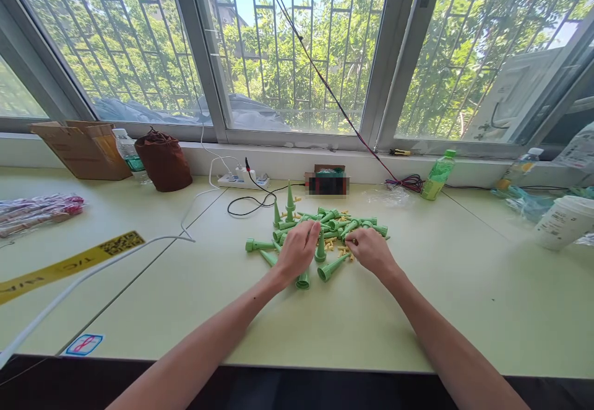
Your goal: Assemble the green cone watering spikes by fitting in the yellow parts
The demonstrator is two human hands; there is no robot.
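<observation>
Hollow green plastic watering spikes lie in a pile in the middle of the table, mixed with small yellow pieces (pixel 330 244). My left hand (pixel 297 250) is at the pile's near left, fingers closed at the tip of a point-up green watering spike (pixel 320 250). On the right of the pile, my right hand (pixel 371 250) is closed in a pinch; whatever lies between its fingertips is too small to make out. One loose spike (pixel 332 268) lies between the hands on the near side. Another spike (pixel 303 281) shows its open end toward me. Behind, a tall spike (pixel 290 203) stands upright.
Behind the pile are a small box (pixel 327 182), a power strip (pixel 244 179) and a black cable (pixel 250 206). A green bottle (pixel 438 176) and a white cup (pixel 563 223) stand right. Left are a brown pouch (pixel 163 161), a cardboard box (pixel 83 150) and a white cable (pixel 116 261).
</observation>
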